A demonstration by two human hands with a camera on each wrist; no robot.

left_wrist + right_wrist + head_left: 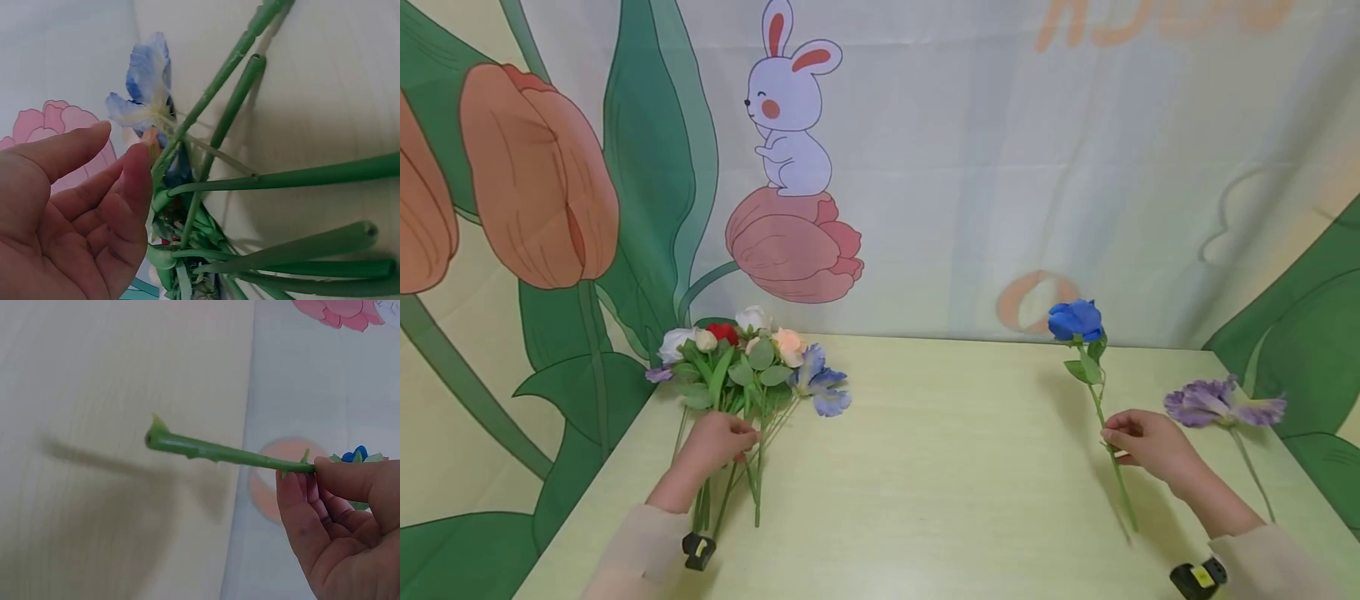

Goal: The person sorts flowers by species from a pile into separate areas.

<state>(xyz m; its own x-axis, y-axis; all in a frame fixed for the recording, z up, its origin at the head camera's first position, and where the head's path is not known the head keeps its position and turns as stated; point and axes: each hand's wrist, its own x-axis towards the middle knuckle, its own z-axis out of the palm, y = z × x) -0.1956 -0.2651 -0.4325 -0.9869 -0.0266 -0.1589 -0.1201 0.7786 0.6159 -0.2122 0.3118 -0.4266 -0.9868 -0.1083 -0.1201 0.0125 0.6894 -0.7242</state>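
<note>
Two hands, head view: the left hand (pixel 713 446) and the right hand (pixel 1150 450) are held out over a pale table (pixel 940 467), each arm clothed in a light sleeve (pixel 640 546).
Blue rose, head view: the blue rose (pixel 1077 321) is held above the table's right half, its green stem pinched between the right thumb and fingers, its bloom tipped toward the backdrop (pixel 925 208).
Mixed bunch, head view: white, red, peach and purple blooms are gathered in the mixed bunch (pixel 718 387) at the table's left, stems pointed toward the person; the left hand is placed over those stems.
Bluish flower, head view: the bluish flower (pixel 822 383) is seen at the bunch's right edge.
Purple flower, head view: the purple flower (pixel 1213 406) is laid near the table's right side, just beyond the right hand.
Left fingers, left wrist view: thumb and forefinger are parted, the other fingers loosely bent, and nothing is gripped between them; the bunch's stems are shown just beside the fingertips, though whether they are touched cannot be told.
Thorny stem, right wrist view: the rose's stem is gripped between thumb and fingertips, its lower end raised off the table, where a shadow (pixel 106 459) is cast; the bloom is mostly hidden behind the hand.
</note>
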